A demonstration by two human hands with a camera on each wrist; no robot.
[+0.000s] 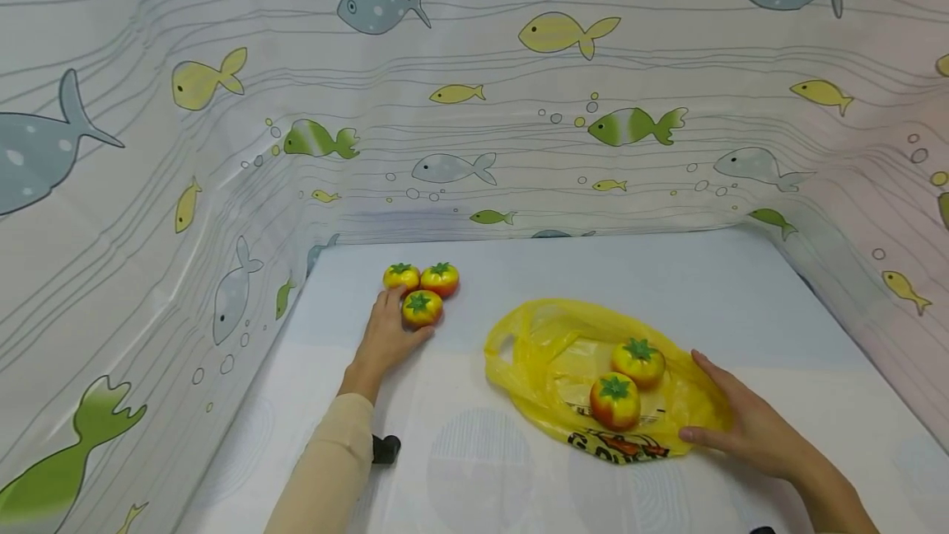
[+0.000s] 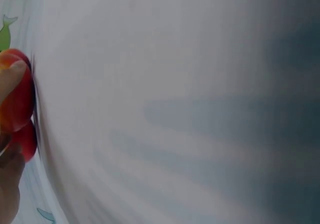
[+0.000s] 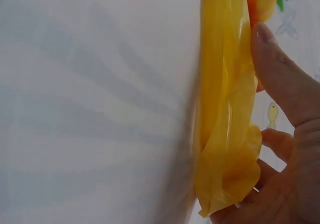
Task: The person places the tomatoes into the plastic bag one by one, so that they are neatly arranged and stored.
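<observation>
My left hand (image 1: pixel 387 334) is at a group of yellow-red tomatoes with green leafy tops. Its thumb and fingers curve round the near tomato (image 1: pixel 422 309); the left wrist view shows the thumb on a red tomato (image 2: pixel 18 101). Behind it sit the left tomato (image 1: pixel 401 276) and the right tomato (image 1: pixel 441 279). A yellow plastic bag (image 1: pixel 534 390) lies flat at the right, its closed end held between thumb and fingers of my right hand (image 1: pixel 756 427). Two tomatoes rest on or in the bag: the far tomato (image 1: pixel 638 363) and the near tomato (image 1: pixel 614 402).
A white tabletop (image 1: pixel 460 386) lies under everything. Fish-patterned sheeting (image 1: pixel 474 130) rises at the back and both sides. A small black object (image 1: pixel 385 449) shows beside the left sleeve (image 1: pixel 326 460). The bag's handle loop (image 1: pixel 507 348) points left.
</observation>
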